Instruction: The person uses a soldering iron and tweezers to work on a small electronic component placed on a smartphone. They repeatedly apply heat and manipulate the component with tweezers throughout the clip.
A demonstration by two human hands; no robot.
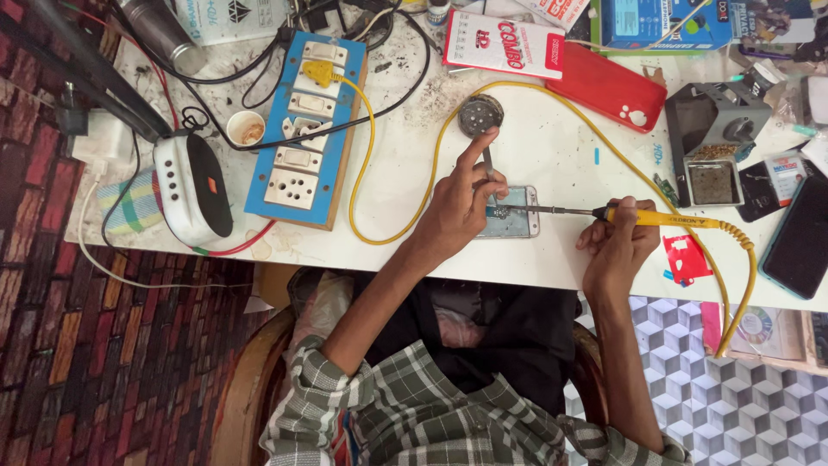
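Overhead, both hands work on the white worktable point(552, 164). Right hand point(617, 242) has its fingers closed around the yellow-handled soldering iron point(664, 217), whose thin metal shaft runs leftward to the small opened silver-framed phone point(513, 213) lying flat near the table's front edge. Left hand point(457, 203) rests on the phone's left end, index finger stretched upward, other fingers curled on slim metal tweezers point(489, 168) whose tips meet the phone just beside the iron's tip. Yellow cable point(405, 147) loops from the iron round to the blue wooden switchboard with white sockets point(302, 129) on the left. Round dark metal tin point(479, 114) sits just above the left hand. Red phone case point(608, 88) lies further up right, grey soldering stand with brass wool tray point(711, 147) to its right. White and black oval speaker point(191, 185) stands at the table's left end. Black smartphone point(798, 237) lies at far right.
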